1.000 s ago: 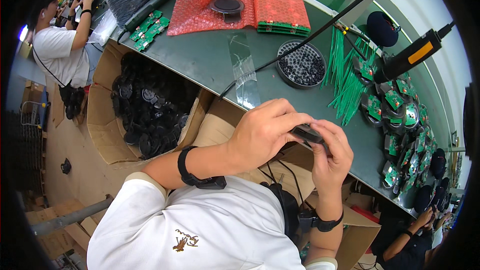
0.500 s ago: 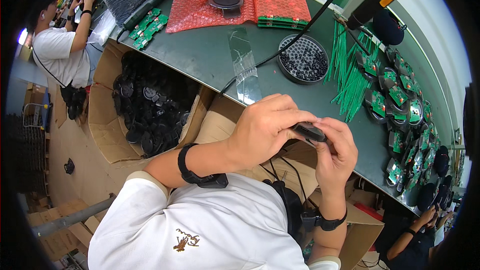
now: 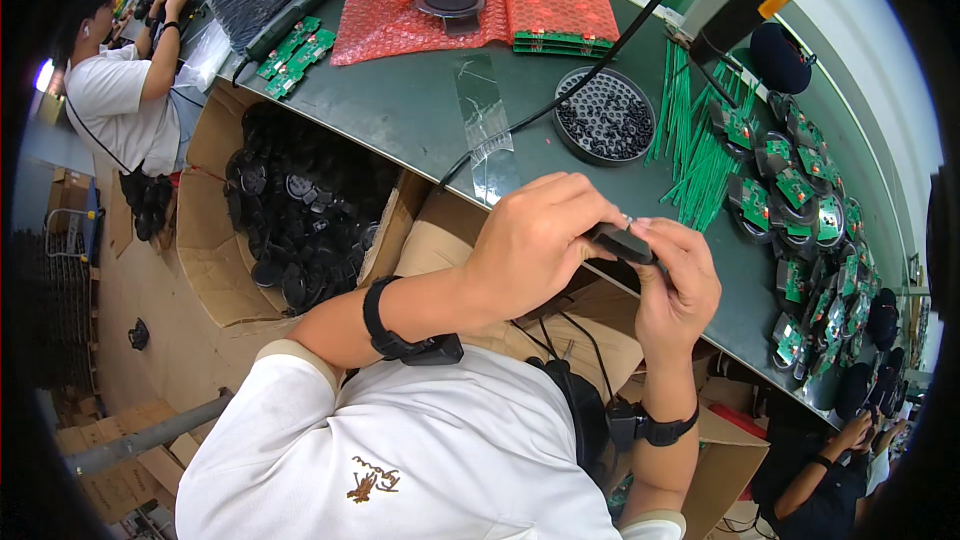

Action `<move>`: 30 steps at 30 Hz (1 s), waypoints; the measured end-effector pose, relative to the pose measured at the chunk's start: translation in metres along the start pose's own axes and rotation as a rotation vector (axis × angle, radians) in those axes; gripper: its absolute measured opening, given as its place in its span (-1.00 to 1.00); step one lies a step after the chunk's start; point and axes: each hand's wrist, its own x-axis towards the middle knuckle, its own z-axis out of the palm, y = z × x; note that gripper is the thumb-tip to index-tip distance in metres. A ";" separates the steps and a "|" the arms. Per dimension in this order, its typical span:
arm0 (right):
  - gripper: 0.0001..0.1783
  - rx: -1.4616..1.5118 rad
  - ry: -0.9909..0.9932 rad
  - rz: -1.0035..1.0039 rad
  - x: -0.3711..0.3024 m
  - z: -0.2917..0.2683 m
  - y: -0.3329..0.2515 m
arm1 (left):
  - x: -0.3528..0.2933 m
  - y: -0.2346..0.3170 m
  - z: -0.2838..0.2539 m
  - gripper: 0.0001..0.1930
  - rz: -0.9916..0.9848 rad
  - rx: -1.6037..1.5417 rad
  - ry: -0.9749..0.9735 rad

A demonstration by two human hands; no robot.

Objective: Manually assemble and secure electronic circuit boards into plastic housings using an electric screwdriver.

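Between my two hands is a small black plastic part [image 3: 622, 242], tilted and seen nearly edge-on. My left hand [image 3: 535, 245] grips its left end, the fingers bent over the top. On the other end, the thumb and fingers of my right hand [image 3: 677, 285] pinch it. My fingers hide much of the part, so its full shape does not show. Beyond my hands, a round dish [image 3: 570, 140] holds many tiny black pieces. Right of the dish, thin green strips [image 3: 690, 155] lie in a loose bundle on the green tabletop [image 3: 400, 90].
Housings with green circuit boards [image 3: 795, 190] crowd the right side. A cardboard box [image 3: 225, 275] of black parts stands at left. Red bubble wrap [image 3: 385, 0], stacked boards [image 3: 560, 5] and a black-and-yellow tool [image 3: 755, 5] are at the back. A cable crosses the table; other people work at both sides.
Both hands have shifted slightly with the black plastic part, which is turned so more of its flat side shows. My left fingers have risen a little.
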 end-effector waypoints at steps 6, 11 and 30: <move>-0.59 -0.165 -0.037 -0.140 0.006 -0.007 0.006 | 0.001 -0.013 0.009 -0.66 0.082 0.052 -0.004; -0.54 -0.312 -0.299 -0.112 0.000 -0.023 -0.013 | -0.020 -0.005 -0.008 -0.49 0.118 0.200 -0.302; -0.61 -0.215 -0.178 0.367 0.008 -0.010 -0.005 | -0.017 -0.004 -0.001 -0.41 0.112 0.181 -0.295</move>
